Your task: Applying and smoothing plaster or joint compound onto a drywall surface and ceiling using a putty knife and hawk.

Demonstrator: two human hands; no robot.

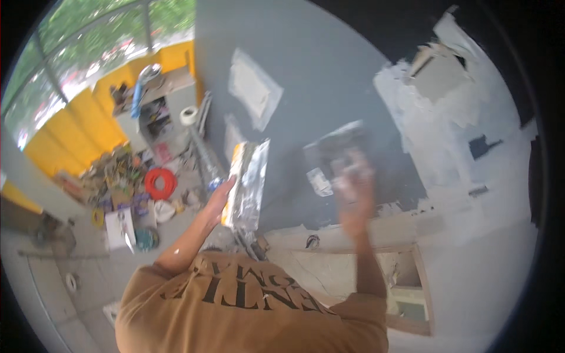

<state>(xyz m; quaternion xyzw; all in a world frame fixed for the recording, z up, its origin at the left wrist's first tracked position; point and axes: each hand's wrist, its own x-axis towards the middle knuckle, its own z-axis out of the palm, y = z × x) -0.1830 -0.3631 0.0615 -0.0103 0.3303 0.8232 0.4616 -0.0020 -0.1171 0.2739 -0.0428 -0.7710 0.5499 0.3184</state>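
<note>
A wide putty knife [252, 185] with a yellow edge and a smeared, metallic-looking blade is gripped in my left hand [219, 199], out in front of the grey wall [318, 76]. Blurred by motion, my right hand [356, 191] is closed on a second wide putty knife [340, 143], whose blade is at the wall's surface. Just left of that hand is a small white patch [319, 182] on the grey. Farther left are a larger white filler patch [254, 88] and a narrower one [234, 136], the latter partly hidden by the left knife.
At right the wall carries broad white filler with a torn hole [440, 72]. Below lies a framed opening [406, 288]. On the left floor are a red hose coil [160, 183], a white box [120, 228] and assorted clutter, beside a cabinet [130, 126] and yellow panels [65, 132] under windows.
</note>
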